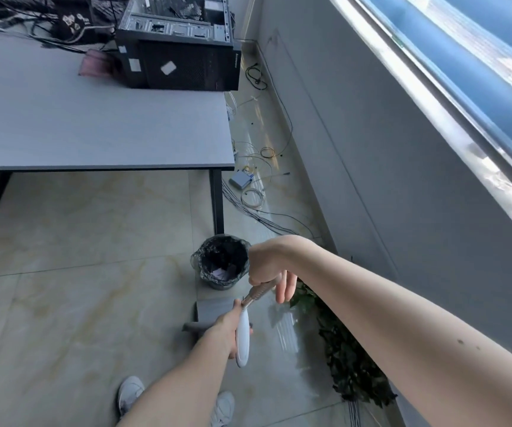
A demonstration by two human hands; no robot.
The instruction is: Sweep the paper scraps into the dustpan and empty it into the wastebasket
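Note:
The wastebasket (221, 262), lined with a black bag, stands on the floor by the table leg, and pale paper scraps (222, 274) lie inside it. Just in front of it, low over the floor, is the grey dustpan (211, 310). My left hand (228, 329) grips a white handle (243, 337) over the dustpan. A ribbed silver shaft (259, 292) runs from the top of that white handle up into my right hand (265, 266), which is closed on it with two fingers hanging loose. No brush head is visible.
A grey table (100, 127) with a black computer case (180, 50) and cables stands behind the basket. Loose cables (257, 195) lie on the floor along the wall. A leafy green plant (347, 359) lies at the right wall. My shoes (131, 392) are at the bottom.

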